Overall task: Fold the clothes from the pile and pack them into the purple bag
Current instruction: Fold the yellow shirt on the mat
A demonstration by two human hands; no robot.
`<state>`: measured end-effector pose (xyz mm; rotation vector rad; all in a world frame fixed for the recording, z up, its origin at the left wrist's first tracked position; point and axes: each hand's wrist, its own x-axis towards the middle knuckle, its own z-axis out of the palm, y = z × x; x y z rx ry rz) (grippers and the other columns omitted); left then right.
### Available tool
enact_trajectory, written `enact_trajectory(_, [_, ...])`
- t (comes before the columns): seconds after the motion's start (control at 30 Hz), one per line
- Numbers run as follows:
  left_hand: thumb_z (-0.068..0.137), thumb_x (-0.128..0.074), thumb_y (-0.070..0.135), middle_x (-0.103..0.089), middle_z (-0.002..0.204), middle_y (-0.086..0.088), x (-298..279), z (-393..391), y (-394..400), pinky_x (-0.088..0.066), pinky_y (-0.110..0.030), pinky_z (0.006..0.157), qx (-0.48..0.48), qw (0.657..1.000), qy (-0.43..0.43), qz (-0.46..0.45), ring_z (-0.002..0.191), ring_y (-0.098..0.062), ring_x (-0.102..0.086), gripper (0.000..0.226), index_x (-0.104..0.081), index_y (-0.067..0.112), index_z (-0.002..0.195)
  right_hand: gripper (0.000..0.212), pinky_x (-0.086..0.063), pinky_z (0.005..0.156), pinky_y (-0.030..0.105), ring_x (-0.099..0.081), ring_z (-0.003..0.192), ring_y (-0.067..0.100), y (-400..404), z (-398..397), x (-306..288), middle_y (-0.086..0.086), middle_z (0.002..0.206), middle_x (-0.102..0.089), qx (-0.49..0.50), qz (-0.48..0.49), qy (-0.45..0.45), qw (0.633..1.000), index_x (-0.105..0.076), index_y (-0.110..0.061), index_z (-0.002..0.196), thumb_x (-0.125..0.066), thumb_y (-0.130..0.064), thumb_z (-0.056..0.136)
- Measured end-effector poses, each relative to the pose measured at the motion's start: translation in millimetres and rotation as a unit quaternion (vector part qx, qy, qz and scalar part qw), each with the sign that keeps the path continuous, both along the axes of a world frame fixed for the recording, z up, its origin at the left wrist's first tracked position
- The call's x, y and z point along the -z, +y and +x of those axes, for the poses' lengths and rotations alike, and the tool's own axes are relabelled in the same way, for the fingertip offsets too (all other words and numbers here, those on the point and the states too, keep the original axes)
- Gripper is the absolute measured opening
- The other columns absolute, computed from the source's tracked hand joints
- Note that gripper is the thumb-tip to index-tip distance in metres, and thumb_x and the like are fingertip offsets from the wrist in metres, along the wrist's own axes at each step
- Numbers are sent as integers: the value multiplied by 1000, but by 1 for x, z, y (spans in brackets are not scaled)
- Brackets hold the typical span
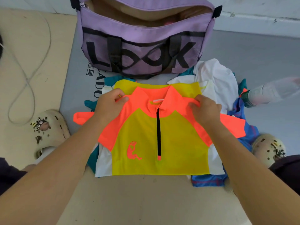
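- right now the left hand [110, 103] pinches the orange shoulder of the yellow and orange shirt [159, 140], its fingers [121, 99] curled onto the fabric just left of the collar.
- the right hand [205, 109] grips the opposite orange shoulder in the same way, fingers bent down into the cloth right of the collar.
- the shirt lies front side up, black zipper running down the middle, an orange figure printed low on its left part, both short orange sleeves spread out sideways.
- under and around it sits the pile of clothes [214, 82]: white pieces behind and to the right, teal bits poking out on the left, a blue garment [209, 180] at the lower right.
- beyond the pile stands the purple bag [142, 51], mouth open, black lettering on its mesh front.
- a plastic bottle [269, 93] lies to the right of the pile.
- two cream clogs [48, 132] sit at either side of the shirt, on the floor.
- a thin white cable [30, 75] loops across the beige mat on the left.
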<state>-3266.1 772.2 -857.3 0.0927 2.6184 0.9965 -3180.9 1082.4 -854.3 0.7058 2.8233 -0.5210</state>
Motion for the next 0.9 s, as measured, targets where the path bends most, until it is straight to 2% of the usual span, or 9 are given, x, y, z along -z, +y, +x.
enact_trajectory(0.13, [95,-60,32,-61,80,-4,2,0,8,-35,-31,69,-22,998,56,-11,79,-20,-54,16,-62,16,92,17,-24,82,39,-58,91,36,4,2,-3,14,86,-65,14,11,14,1000,-55,-12,92,-49,-27,97])
enact_trajectory(0.33, [99,-53,28,-58,74,-6,8,4,14,-44,-43,77,5,996,39,-83,80,-35,-59,18,-60,12,99,25,-21,81,37,-59,89,35,15,6,4,12,86,-67,5,41,12,999,-59,-12,91,-50,-35,98])
enact_trajectory(0.4, [98,-54,28,-61,89,-9,6,8,17,-44,-44,81,24,986,109,-123,90,-34,-58,18,-59,11,102,36,-24,84,39,-56,82,29,26,8,1,5,80,-63,-14,44,-28,999,-58,-17,86,-56,-52,91])
enact_trajectory(0.47, [94,-56,31,-59,110,-12,2,22,28,-40,-46,86,74,968,180,-160,104,-34,-52,26,-59,11,112,44,-24,84,41,-47,79,22,40,12,-7,-4,74,-55,-53,43,-135,988,-53,-22,81,-62,-66,79])
enact_trajectory(0.57, [91,-52,43,-55,130,-13,2,69,54,-39,-47,90,242,929,225,-166,118,-33,-49,44,-59,17,125,26,-27,88,41,-53,90,26,59,25,-21,-2,81,-58,-116,108,-224,962,-54,-20,80,-65,-42,85])
enact_trajectory(0.63, [93,-43,56,-44,147,-11,8,97,67,-33,-49,100,325,905,159,-223,135,-31,-40,58,-47,24,140,5,-28,86,40,-56,96,33,68,37,-24,13,89,-63,-80,162,-141,973,-58,-11,84,-54,-12,87])
enact_trajectory(0.73, [94,-37,64,-17,163,-9,21,112,77,-16,-50,115,308,910,58,-272,150,-27,-15,74,-18,26,156,19,-30,82,44,-48,105,36,66,66,-29,22,111,-54,65,222,-27,972,-54,-4,105,-44,-4,88])
enact_trajectory(0.8, [93,-45,61,-17,163,-13,17,117,86,-15,-53,117,282,919,51,-270,150,-31,-14,76,-21,24,155,18,-35,79,46,-49,103,36,60,95,-28,19,113,-53,144,154,11,977,-52,-5,106,-49,-13,90])
enact_trajectory(0.9, [86,-61,54,-39,152,-18,8,141,104,-35,-54,105,289,910,109,-277,139,-37,-38,70,-45,21,145,12,-37,67,34,-54,83,28,45,141,-13,4,83,-58,252,-81,3,964,-53,-10,87,-56,-21,91])
